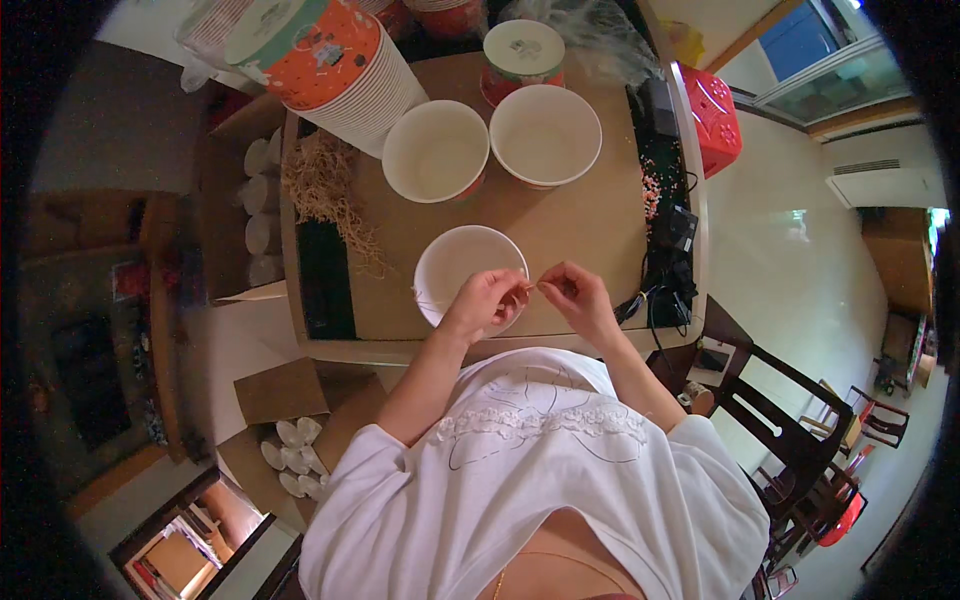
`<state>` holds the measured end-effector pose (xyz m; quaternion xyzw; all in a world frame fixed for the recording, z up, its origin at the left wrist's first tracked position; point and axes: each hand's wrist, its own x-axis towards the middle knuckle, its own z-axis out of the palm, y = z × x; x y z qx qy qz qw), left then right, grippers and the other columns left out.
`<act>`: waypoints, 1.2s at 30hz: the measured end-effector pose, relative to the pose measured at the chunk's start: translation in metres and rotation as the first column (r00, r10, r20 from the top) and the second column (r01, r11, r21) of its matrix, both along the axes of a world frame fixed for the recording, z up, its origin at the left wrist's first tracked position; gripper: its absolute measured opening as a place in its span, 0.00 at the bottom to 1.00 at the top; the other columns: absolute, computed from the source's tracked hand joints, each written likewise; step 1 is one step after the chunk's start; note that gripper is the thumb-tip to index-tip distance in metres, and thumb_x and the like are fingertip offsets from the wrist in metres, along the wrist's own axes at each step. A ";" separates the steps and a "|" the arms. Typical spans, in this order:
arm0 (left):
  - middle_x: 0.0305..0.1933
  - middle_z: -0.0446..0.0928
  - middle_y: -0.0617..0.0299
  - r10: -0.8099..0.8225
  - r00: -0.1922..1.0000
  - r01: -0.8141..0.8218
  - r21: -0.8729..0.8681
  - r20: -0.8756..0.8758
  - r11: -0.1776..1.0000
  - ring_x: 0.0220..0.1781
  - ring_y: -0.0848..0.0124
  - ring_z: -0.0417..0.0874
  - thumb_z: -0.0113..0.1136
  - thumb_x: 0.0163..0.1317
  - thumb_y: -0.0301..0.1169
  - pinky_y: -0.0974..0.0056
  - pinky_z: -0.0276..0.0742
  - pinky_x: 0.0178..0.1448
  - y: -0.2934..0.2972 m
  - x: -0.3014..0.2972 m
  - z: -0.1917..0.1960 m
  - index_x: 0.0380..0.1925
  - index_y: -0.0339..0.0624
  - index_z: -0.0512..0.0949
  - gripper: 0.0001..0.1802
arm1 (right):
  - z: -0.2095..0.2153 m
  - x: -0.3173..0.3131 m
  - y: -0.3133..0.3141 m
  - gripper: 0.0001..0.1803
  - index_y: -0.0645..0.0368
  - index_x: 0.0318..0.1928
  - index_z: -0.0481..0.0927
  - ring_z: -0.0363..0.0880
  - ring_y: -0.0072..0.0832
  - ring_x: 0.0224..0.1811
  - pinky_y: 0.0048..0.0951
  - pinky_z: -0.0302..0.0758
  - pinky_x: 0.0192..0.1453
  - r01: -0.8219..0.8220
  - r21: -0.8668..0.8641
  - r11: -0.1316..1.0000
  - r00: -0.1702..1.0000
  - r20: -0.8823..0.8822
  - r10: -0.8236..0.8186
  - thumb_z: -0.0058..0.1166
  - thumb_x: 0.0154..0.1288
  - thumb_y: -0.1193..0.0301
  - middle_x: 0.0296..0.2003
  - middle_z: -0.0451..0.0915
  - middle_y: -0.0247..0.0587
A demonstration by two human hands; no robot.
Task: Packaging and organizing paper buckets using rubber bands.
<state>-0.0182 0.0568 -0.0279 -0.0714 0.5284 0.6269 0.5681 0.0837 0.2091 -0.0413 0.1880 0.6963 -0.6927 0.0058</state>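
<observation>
— Straw strand [531,287], thin and pale, is pinched between both hands just above the near rim of a white paper bowl [455,262] on the wooden table [590,230]. How would it handle?

— By the look of it, almost weightless, dry and limp, likely to snap or slip if tugged hard. The ends seem the sensible place to take it, and that is where the left hand [485,303] and right hand [578,297] have it, each with thumb and forefinger closed on the strand while the other fingers curl loosely.

— What else sits nearby?

— Two more empty bowls [436,152] stand side by side farther back, with a lidded tub [522,56] behind them and a tall stack of cups [345,70] lying tilted at the far left corner. A loose pile of straw [325,190] lies on the table's left side, well apart from the hands.

— What stays unclear?

— The strand itself is barely resolved; its length and whether it is one piece or several cannot be told. The left hand covers part of the near bowl's rim, so any contents there are hidden. A cardboard box [235,200] beside the table holds pale rounded items too small to identify, and the dark gear with cables [665,250] along the right edge is hard to make out.
</observation>
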 end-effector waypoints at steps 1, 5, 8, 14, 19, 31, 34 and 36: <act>0.21 0.72 0.67 0.001 1.000 -0.001 -0.001 0.000 1.000 0.15 0.84 0.64 0.51 0.64 0.34 0.79 0.52 0.15 0.000 -0.001 0.001 0.28 0.41 0.76 0.11 | 0.002 -0.001 0.000 0.03 0.63 0.34 0.74 0.68 0.12 0.28 0.16 0.66 0.29 -0.001 -0.001 1.000 1.000 0.000 0.001 0.53 0.60 0.78 0.26 0.75 0.30; 0.24 0.74 0.66 -0.070 0.994 0.068 0.036 0.087 0.997 0.16 0.84 0.65 0.52 0.63 0.34 0.79 0.52 0.15 0.000 -0.001 -0.006 0.29 0.40 0.77 0.10 | 0.002 0.000 0.000 0.02 0.63 0.34 0.74 0.69 0.14 0.28 0.16 0.67 0.31 -0.003 -0.040 0.999 0.997 -0.075 0.000 0.52 0.60 0.79 0.28 0.76 0.32; 0.24 0.75 0.66 -0.106 0.994 0.103 0.064 0.030 0.993 0.17 0.84 0.65 0.53 0.62 0.34 0.78 0.54 0.15 -0.002 0.000 -0.010 0.29 0.39 0.77 0.10 | 0.005 0.000 0.001 0.02 0.63 0.34 0.74 0.69 0.16 0.29 0.17 0.68 0.33 -0.027 -0.034 0.999 0.997 -0.079 0.024 0.51 0.60 0.80 0.29 0.76 0.33; 0.25 0.75 0.66 -0.113 0.976 0.122 0.036 -0.183 0.992 0.19 0.83 0.68 0.53 0.62 0.33 0.77 0.56 0.16 -0.006 0.002 -0.017 0.30 0.39 0.78 0.09 | 0.009 0.000 0.002 0.02 0.63 0.33 0.75 0.70 0.17 0.30 0.18 0.68 0.33 -0.066 0.015 0.998 0.996 -0.059 0.067 0.53 0.58 0.80 0.29 0.75 0.33; 0.24 0.75 0.68 -0.042 0.997 0.042 0.007 0.057 0.999 0.18 0.83 0.68 0.52 0.63 0.35 0.77 0.55 0.15 -0.004 -0.002 0.000 0.29 0.41 0.78 0.11 | 0.013 -0.001 0.004 0.03 0.63 0.32 0.76 0.69 0.17 0.28 0.19 0.68 0.32 -0.069 0.085 0.994 0.995 -0.061 0.075 0.55 0.56 0.80 0.28 0.73 0.33; 0.24 0.74 0.68 -0.035 0.999 0.037 0.075 -0.025 0.997 0.18 0.84 0.67 0.57 0.59 0.29 0.80 0.57 0.18 -0.006 0.003 -0.014 0.29 0.39 0.77 0.05 | 0.001 0.001 0.002 0.03 0.63 0.33 0.77 0.67 0.15 0.26 0.18 0.66 0.29 -0.071 0.117 0.991 0.994 -0.076 0.081 0.56 0.56 0.79 0.27 0.74 0.32; 0.25 0.75 0.67 -0.066 0.994 0.070 0.039 -0.090 0.997 0.20 0.85 0.68 0.57 0.59 0.29 0.80 0.59 0.20 -0.005 0.001 -0.007 0.31 0.39 0.77 0.05 | -0.002 0.000 0.002 0.03 0.63 0.33 0.78 0.68 0.14 0.27 0.17 0.67 0.30 -0.023 -0.006 1.000 0.999 -0.049 0.023 0.56 0.57 0.78 0.27 0.75 0.31; 0.25 0.76 0.67 -0.055 0.985 0.058 0.014 -0.161 0.998 0.20 0.84 0.68 0.57 0.59 0.28 0.79 0.60 0.21 -0.005 0.003 -0.006 0.31 0.38 0.78 0.05 | -0.005 -0.001 0.004 0.03 0.64 0.33 0.77 0.72 0.13 0.30 0.15 0.69 0.34 -0.038 0.030 0.999 0.998 -0.043 0.039 0.56 0.58 0.78 0.29 0.77 0.31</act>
